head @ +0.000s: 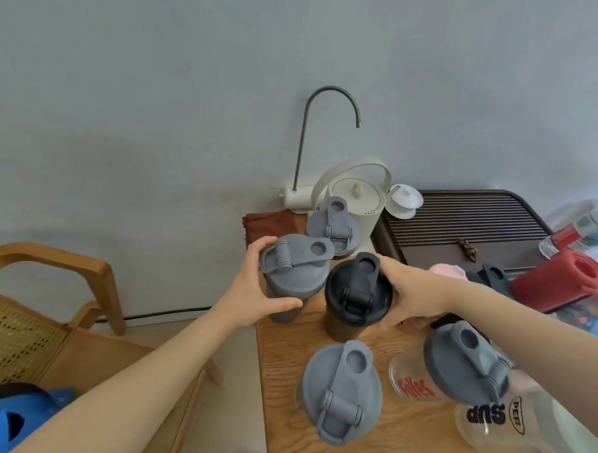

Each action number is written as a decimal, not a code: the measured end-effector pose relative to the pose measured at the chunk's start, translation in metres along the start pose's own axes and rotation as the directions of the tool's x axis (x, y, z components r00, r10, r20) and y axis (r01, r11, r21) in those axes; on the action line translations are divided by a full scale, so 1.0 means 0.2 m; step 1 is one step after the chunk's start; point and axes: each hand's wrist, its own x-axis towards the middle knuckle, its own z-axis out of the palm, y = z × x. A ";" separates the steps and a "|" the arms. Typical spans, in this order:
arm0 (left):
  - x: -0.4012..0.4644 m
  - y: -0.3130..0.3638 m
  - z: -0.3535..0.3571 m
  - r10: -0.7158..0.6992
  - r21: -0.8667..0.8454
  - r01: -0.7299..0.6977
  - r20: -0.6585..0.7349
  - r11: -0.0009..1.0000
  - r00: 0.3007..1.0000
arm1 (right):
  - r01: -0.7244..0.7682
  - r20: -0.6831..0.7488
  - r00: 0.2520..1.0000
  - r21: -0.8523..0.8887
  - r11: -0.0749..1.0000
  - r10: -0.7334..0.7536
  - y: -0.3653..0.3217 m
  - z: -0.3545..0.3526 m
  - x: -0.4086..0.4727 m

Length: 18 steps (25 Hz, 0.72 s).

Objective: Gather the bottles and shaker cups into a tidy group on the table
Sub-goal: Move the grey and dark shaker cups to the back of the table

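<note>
Both grips are closed round shakers: the left hand (254,286) holds a grey-lidded shaker (293,277), the right hand (409,292) a black shaker (356,297), side by side on the wooden surface (284,362). Nearer stand two more grey-lidded shakers (340,392), (466,363); a fifth (332,227) stands behind.

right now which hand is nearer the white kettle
Right. The right hand, gripping the black shaker, is just in front of the kettle; the left hand holds a grey shaker further left.
</note>
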 end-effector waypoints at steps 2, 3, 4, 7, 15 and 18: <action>-0.01 0.03 -0.02 0.021 0.099 -0.024 0.026 0.995 0.999 | -0.084 -0.010 0.996 0.010 0.996 0.084 0.01 -0.01 -0.05; 0.00 0.05 -0.04 0.047 0.154 -0.052 0.036 0.987 0.998 | -0.128 -0.017 0.992 0.027 0.991 0.129 0.00 -0.02 -0.07; 0.01 0.09 -0.05 0.082 0.214 -0.090 0.047 0.973 0.996 | -0.170 -0.033 0.985 0.061 0.984 0.172 -0.01 -0.03 -0.09; 0.06 0.21 -0.07 0.187 0.382 -0.227 0.138 0.896 0.973 | -0.150 -0.127 0.978 0.112 0.982 0.164 -0.08 -0.02 -0.11; 0.07 0.28 0.01 0.038 0.625 0.065 -0.150 0.778 0.988 | -0.211 -0.278 0.950 -0.229 0.950 0.144 -0.18 0.11 -0.01; 0.08 0.27 0.02 0.060 0.604 0.151 -0.315 0.783 0.947 | -0.261 -0.293 0.938 -0.240 0.935 0.187 -0.18 0.09 0.01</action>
